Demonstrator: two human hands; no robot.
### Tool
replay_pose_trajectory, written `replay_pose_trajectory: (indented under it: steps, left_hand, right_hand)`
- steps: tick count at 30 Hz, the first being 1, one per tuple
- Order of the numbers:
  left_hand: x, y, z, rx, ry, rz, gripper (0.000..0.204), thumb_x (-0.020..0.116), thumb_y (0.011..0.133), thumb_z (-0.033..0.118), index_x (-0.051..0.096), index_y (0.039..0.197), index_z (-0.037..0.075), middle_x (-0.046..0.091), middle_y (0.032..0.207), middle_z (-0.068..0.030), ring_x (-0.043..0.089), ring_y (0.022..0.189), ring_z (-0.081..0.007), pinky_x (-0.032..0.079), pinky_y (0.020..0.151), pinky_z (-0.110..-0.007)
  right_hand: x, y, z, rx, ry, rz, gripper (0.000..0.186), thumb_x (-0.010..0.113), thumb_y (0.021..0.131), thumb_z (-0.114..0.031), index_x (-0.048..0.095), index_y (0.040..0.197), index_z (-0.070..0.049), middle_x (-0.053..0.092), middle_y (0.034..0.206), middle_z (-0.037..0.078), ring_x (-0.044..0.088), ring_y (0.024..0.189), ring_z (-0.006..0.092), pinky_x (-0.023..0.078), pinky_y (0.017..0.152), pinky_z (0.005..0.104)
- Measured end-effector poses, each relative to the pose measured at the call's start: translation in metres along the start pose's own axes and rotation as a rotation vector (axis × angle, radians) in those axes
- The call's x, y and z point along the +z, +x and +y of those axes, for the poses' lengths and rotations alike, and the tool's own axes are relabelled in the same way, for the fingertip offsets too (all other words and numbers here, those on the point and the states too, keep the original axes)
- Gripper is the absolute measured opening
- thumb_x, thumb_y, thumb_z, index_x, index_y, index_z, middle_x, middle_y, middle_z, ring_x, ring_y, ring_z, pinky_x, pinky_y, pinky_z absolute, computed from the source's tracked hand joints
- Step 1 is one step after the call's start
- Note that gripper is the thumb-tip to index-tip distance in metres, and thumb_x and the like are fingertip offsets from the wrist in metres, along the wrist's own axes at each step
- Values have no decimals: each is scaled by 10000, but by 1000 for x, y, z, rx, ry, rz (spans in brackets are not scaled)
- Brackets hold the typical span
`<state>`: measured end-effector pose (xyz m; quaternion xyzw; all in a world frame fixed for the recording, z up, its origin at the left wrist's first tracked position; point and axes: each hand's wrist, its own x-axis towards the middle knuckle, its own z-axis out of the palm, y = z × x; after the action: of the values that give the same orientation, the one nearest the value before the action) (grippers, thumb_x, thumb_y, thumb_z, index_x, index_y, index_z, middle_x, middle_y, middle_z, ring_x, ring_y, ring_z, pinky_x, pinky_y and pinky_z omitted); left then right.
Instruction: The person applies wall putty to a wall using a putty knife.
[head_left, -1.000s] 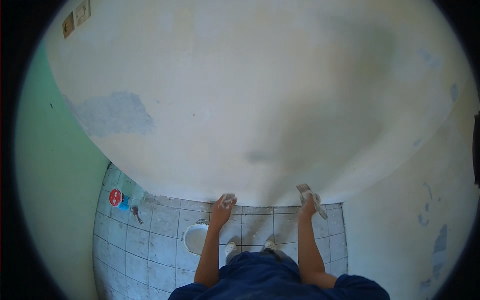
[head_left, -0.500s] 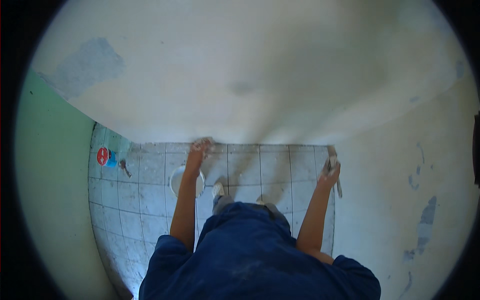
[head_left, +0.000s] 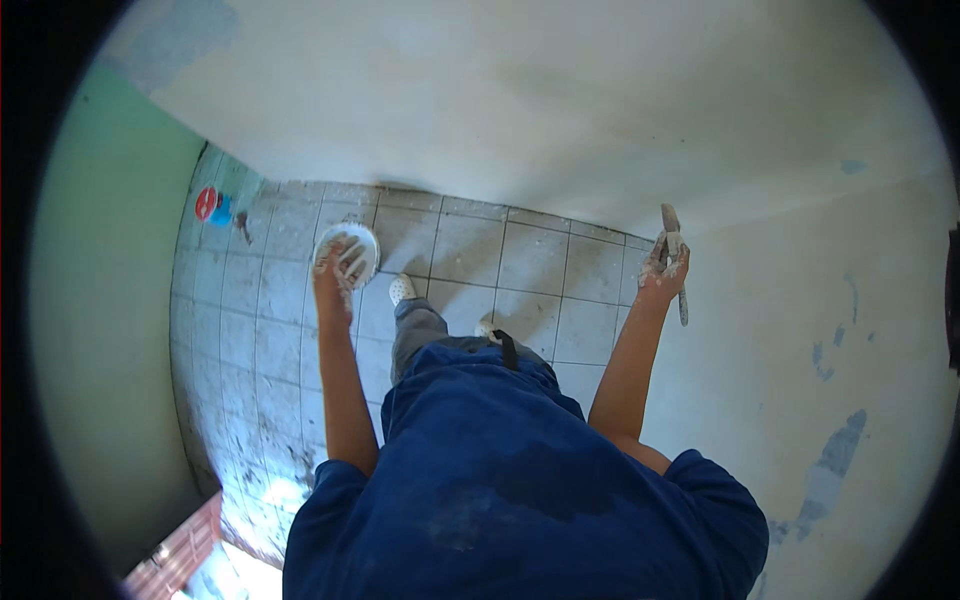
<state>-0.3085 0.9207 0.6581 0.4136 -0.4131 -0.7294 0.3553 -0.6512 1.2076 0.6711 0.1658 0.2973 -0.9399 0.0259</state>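
Observation:
My left hand (head_left: 336,265), smeared with white compound, has its fingers spread over a round white bucket (head_left: 373,252) on the tiled floor; I cannot see anything held in it. My right hand (head_left: 664,268), also caked in compound, is closed on a putty knife (head_left: 670,216) with its blade upward, near the corner of the pale walls. The pale wall in front of me (head_left: 500,120) has grey patches.
A red-lidded blue can (head_left: 218,208) stands at the left, beside a dark, splattered tool (head_left: 242,230). A green wall (head_left: 110,300) bounds the left, a patched pale wall (head_left: 810,300) the right. A bright opening with red edging (head_left: 190,540) shows at lower left. My feet are on tiles.
My left hand has moved left onto the bucket and its fingers have spread. My right hand has moved right with the knife. The view has shifted, showing more floor behind me.

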Motion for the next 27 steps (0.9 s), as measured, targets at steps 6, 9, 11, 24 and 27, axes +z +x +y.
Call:
replay_pose_trajectory:
  steps: [6,9,11,24,27]
  left_hand:
    - [-52,-54,20,101,23,250,362,465,793,250,431,1077,29,491,1046,-128,481,957,-224,365,822,-366]
    - [-76,-71,20,119,93,378,363,462,797,264,432,1082,40,488,1052,-124,476,961,-224,351,832,-369]
    - [-80,-85,18,86,151,474,343,455,805,264,440,1077,55,496,1047,-111,477,961,-223,356,818,-362]
    - [-153,-121,5,111,82,659,321,455,806,246,439,1080,80,495,1041,-108,481,946,-217,355,813,-373]
    - [-178,-119,4,112,49,681,314,455,807,246,439,1080,90,506,1024,-99,485,939,-212,358,801,-368]
  right_hand:
    - [-11,12,9,37,-54,-59,255,495,776,-145,433,928,49,485,936,131,511,843,209,469,770,279]
    - [-14,9,23,105,-72,-50,246,516,763,-139,432,907,42,485,927,125,514,835,207,473,764,287]
    - [-13,11,31,130,-78,-43,240,521,759,-131,434,903,40,486,932,126,514,835,207,471,769,291]
    - [37,-42,129,357,-143,-167,256,544,736,-92,429,903,64,461,978,147,500,898,224,444,833,329]
    - [50,-70,153,355,-196,-197,236,526,752,-106,449,904,56,513,948,154,521,892,236,440,829,327]
